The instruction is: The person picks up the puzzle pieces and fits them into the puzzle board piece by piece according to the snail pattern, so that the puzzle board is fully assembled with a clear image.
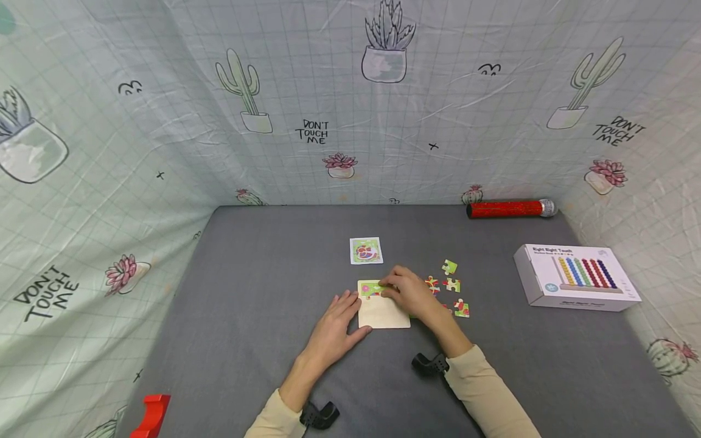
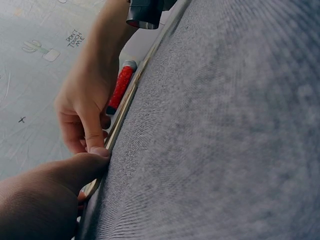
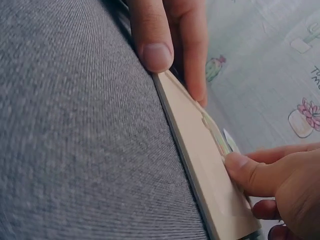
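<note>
A square wooden puzzle board (image 1: pixel 383 313) lies on the grey table, with colourful green and pink puzzle pieces (image 1: pixel 366 289) in its top row. My left hand (image 1: pixel 335 325) steadies the board's left side, its fingers fairly straight and the thumb at the lower left corner. Over the board's upper right, my right hand (image 1: pixel 408 292) has its thumb and fingers together on a puzzle piece, mostly hidden beneath them. From the right wrist view, the thumb of the right hand (image 3: pixel 285 185) meets the edge of that top row.
Several loose puzzle pieces (image 1: pixel 451 285) lie right of the board, some partly behind the right arm. A picture card (image 1: pixel 366 250) lies beyond it. Farther right are a white box (image 1: pixel 575 277) and a red tube (image 1: pixel 506 209). A red curved object (image 1: pixel 150 415) sits front left.
</note>
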